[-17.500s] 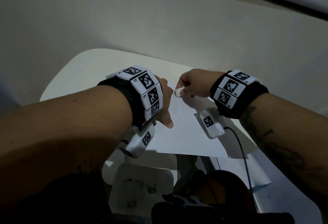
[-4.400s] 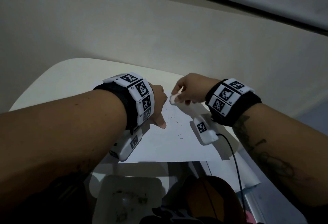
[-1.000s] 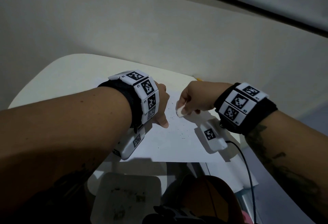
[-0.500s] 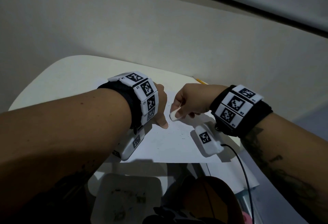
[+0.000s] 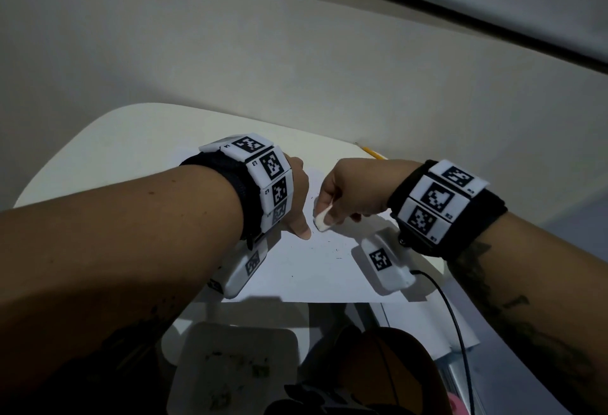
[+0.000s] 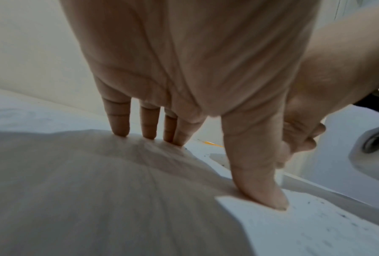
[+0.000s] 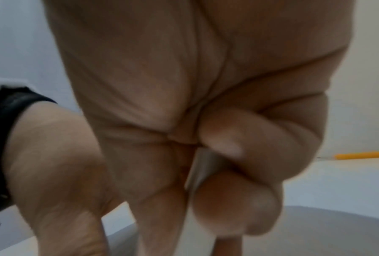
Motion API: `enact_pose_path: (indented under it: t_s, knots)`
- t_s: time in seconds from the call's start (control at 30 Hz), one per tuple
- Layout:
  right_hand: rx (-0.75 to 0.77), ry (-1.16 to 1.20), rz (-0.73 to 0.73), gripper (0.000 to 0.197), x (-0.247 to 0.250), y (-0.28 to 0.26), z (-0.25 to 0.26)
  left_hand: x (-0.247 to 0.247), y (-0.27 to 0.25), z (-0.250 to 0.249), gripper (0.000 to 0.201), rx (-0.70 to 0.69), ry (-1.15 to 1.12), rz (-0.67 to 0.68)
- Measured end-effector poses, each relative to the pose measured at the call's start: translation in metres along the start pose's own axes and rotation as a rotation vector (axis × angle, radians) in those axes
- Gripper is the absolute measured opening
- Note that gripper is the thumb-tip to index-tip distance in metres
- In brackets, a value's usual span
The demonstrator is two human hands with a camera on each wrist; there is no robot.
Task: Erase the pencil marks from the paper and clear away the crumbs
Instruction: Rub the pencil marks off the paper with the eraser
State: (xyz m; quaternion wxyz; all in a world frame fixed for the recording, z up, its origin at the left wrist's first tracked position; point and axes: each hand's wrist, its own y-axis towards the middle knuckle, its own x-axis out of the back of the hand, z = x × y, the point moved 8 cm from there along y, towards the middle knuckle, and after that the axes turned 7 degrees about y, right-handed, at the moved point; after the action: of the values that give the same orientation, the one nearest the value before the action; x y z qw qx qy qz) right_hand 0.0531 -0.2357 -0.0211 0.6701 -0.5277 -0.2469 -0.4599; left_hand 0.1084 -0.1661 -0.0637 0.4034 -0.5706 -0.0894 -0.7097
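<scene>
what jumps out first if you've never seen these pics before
Two forearms with black-and-white checkered wristbands meet over a white sheet of paper on a pale table. The right hand pinches a small white eraser against the paper, while the left hand presses its straight fingers down to pin the sheet. Dark crumbs speckle the paper near the eraser, and a yellow pencil lies at the table's far edge.

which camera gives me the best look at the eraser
The head view: the white eraser shows whole, pinched in the right hand with its end on the paper. The right wrist view shows only a blurred pale sliver between the fingers. In the left wrist view I cannot make it out.
</scene>
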Motion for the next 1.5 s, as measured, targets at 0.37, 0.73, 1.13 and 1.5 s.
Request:
enact_pose_path:
  t_s: [0.37,0.73,1.13,1.5]
  knots:
    - [-0.043,0.08,-0.239,0.016,0.023,0.021,-0.011,0.0,0.001,0.002,0.083,-0.015,-0.069,-0.003]
    - [-0.082,0.163,-0.301,0.013,0.034,0.018,-0.027,0.004,-0.005,-0.001,0.092,-0.051,-0.016,-0.025]
    - [-0.087,0.124,-0.264,0.012,0.03,0.005,-0.028,0.005,-0.008,-0.002,0.093,-0.048,0.0,-0.014]
    - [-0.107,0.209,-0.298,0.013,0.027,-0.014,-0.041,0.004,-0.012,-0.004,0.09,-0.037,-0.015,0.008]
